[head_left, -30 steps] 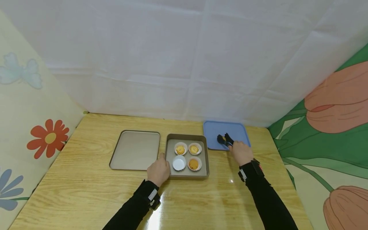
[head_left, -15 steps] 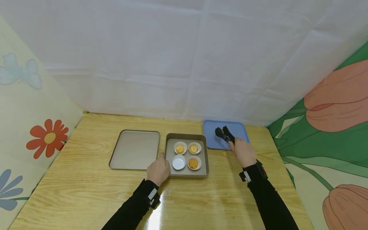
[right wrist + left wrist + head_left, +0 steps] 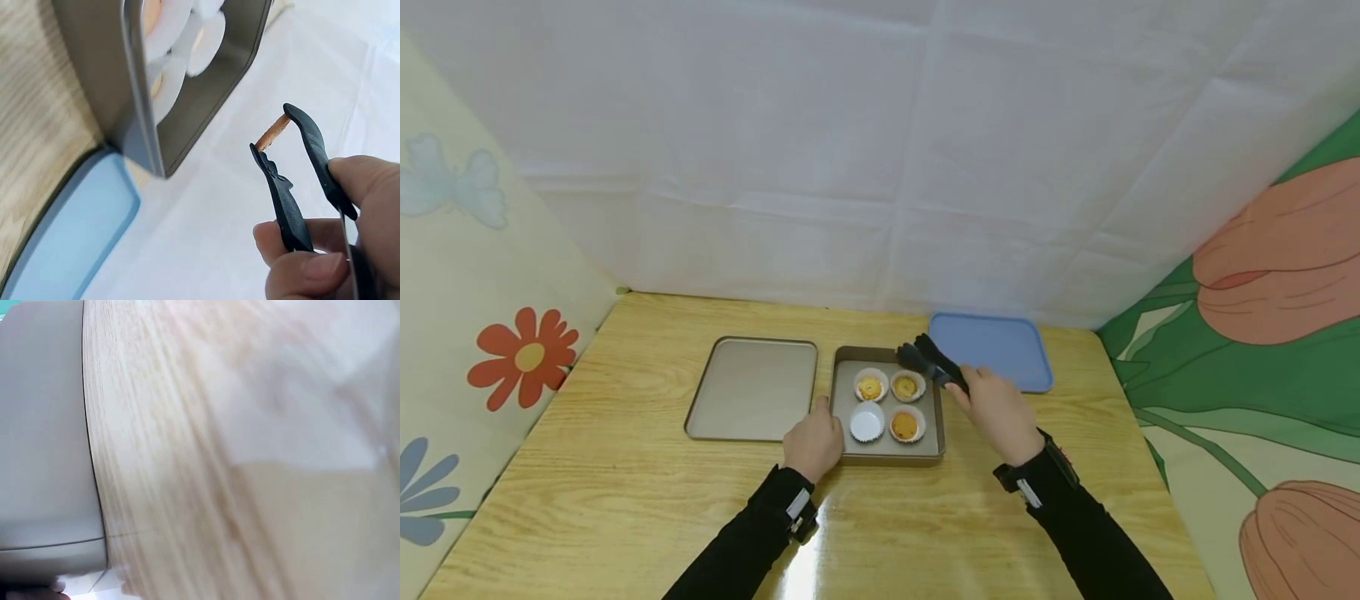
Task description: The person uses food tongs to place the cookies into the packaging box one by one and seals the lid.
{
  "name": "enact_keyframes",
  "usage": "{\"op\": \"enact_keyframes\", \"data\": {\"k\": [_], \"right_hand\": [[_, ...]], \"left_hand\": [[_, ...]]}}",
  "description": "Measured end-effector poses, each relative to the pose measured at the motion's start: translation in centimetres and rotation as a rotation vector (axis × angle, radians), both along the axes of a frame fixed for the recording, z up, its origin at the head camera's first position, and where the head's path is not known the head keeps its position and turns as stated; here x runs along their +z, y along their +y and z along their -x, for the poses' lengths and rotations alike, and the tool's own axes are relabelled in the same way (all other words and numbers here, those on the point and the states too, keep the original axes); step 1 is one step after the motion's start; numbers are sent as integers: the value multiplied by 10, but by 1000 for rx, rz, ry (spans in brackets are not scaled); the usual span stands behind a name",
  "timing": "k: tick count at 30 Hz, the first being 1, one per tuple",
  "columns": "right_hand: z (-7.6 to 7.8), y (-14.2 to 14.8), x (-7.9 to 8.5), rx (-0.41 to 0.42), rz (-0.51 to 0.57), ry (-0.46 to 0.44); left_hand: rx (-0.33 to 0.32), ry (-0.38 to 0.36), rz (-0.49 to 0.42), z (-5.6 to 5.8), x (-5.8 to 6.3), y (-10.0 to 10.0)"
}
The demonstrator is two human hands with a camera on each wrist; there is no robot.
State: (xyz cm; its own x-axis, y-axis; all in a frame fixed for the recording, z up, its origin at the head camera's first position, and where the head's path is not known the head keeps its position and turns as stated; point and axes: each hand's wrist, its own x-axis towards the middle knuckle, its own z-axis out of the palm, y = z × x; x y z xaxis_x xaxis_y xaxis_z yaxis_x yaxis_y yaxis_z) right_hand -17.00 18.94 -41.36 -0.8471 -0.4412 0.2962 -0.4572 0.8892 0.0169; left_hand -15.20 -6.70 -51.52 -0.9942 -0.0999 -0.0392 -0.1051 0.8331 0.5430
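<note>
My left hand holds the left edge of a deep square baking pan. In the pan stand several white paper cups. An upper-left cookie, an upper-right cookie and a darker lower-right cookie lie in three of them; the lower-left paper cup is bare inside. My right hand grips black-tipped tongs over the pan's upper-right corner. Between the tong tips, the right wrist view shows a thin orange-brown cookie, seen edge-on. In the left wrist view, fingers barely show.
A blue tray lies right of the pan, near the white cloth backdrop. To the pan's left is a flat metal baking sheet. All rest on a wooden table.
My right hand has lifted the tongs off the blue tray and carried them left, over the pan's upper-right corner. The left hand and the pan have stayed put.
</note>
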Motion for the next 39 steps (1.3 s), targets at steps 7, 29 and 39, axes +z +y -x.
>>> {"op": "enact_keyframes", "data": {"k": [7, 29, 39], "right_hand": [[-14, -20, -12, 69, -59, 16], [-35, -39, -47, 143, -296, 13], [-34, -39, -47, 146, -295, 28]], "left_hand": [[2, 11, 8, 0, -1, 0], [-16, -21, 1, 1, -1, -1], [-15, -23, -1, 0, -1, -1]]}}
